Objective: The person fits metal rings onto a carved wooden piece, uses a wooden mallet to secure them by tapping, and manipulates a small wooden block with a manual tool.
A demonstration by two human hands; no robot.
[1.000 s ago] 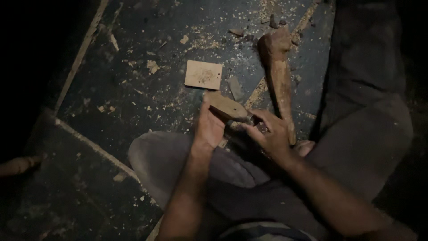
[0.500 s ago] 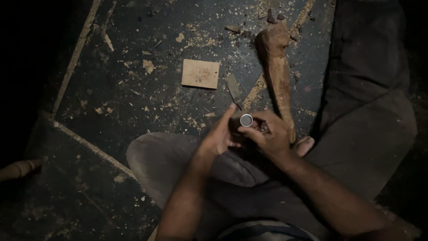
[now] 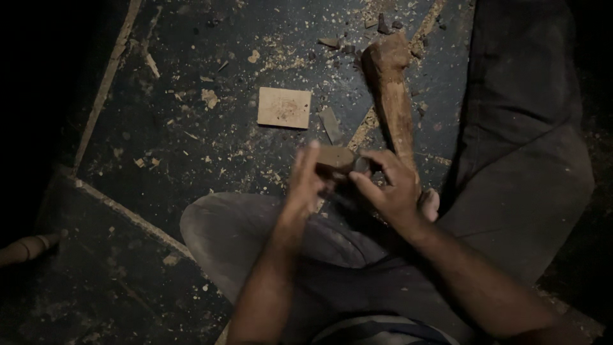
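Observation:
A small brown wooden piece (image 3: 336,158) is held above my bent knee, between both hands. My left hand (image 3: 305,181) presses its flat fingers against the piece's left side. My right hand (image 3: 391,190) grips the right end with thumb and fingers curled around it. A small dark round part shows at that end. Just beyond my right hand a long carved wooden club (image 3: 393,96) lies on the dark floor.
A flat square wood offcut (image 3: 284,107) and a thin grey sliver (image 3: 331,124) lie on the floor among wood shavings and chips. My grey-trousered legs (image 3: 530,166) fill the right and bottom. A turned wooden handle (image 3: 25,248) pokes in at the left edge.
The wooden piece has been turned between my hands: its round metal-looking end faced the camera half a second ago, and now its side shows. My left fingers have straightened.

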